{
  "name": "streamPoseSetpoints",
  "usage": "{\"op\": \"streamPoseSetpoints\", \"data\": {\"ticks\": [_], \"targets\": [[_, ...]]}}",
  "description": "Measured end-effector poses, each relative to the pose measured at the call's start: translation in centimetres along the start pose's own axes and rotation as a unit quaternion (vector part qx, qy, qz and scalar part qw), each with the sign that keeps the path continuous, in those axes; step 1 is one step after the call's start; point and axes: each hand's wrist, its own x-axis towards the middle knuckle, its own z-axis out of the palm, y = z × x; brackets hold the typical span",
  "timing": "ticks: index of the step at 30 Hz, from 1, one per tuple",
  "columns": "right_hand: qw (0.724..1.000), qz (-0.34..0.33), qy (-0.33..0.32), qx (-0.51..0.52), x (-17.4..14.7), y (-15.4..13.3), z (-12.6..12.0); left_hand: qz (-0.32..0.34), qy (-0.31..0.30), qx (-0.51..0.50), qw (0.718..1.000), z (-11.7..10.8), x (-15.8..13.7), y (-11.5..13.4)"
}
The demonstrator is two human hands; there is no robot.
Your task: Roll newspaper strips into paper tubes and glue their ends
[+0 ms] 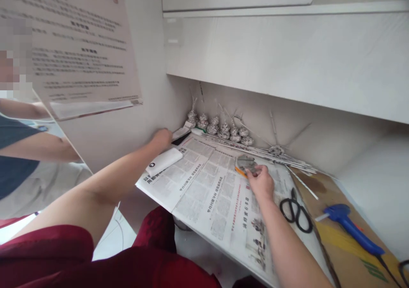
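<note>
right hand point(262, 182) has its fingers clamped on a grey piece point(246, 162) over newspaper point(198, 181); left hand point(162, 139)'s by the wall point(143, 75), can't tell its fingers tbh

Soft, fairly even light fills the scene, dimming into grey shade on the wall point(255, 109) beyond the hands, beneath the cabinet point(271, 53). The left hand point(162, 139) looks slightly smeared; the right hand point(262, 182) is crisper. Left of both, the notice's point(86, 60) print blurs, and coarse pixel blocks cover one patch. Wide-angle stretch enlarges the near forearms point(118, 177).
</note>
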Motion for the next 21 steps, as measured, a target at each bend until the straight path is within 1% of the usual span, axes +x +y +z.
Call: {"op": "streamPoseSetpoints", "data": {"ticks": [3, 7, 10, 13, 17, 21], "targets": [[0.999, -0.016, 0.012, 0.029, -0.2, -0.4, -0.3, -0.026, -0.006, 0.000, 1.000, 0.2, -0.3, -1.9], [0.997, -0.050, 0.021, 0.047, -0.2, -0.5, -0.5, -0.046, 0.019, -0.029, 0.998, -0.5, 0.2, -2.3], [0.996, -0.065, 0.022, 0.061, -0.3, -0.4, -0.5, -0.059, 0.037, -0.055, 0.996, -1.6, 0.9, -1.7], [0.995, -0.070, 0.024, 0.068, -0.3, -0.5, -0.6, -0.063, 0.041, -0.088, 0.993, -2.3, 1.5, -0.7], [0.994, -0.073, 0.017, 0.079, -0.4, -0.6, -0.6, -0.062, 0.027, -0.144, 0.987, -2.2, 2.1, 1.0], [0.994, -0.071, 0.017, 0.075, -0.4, -0.6, -0.6, -0.042, -0.001, -0.222, 0.974, -1.6, 2.9, 2.6]]}}
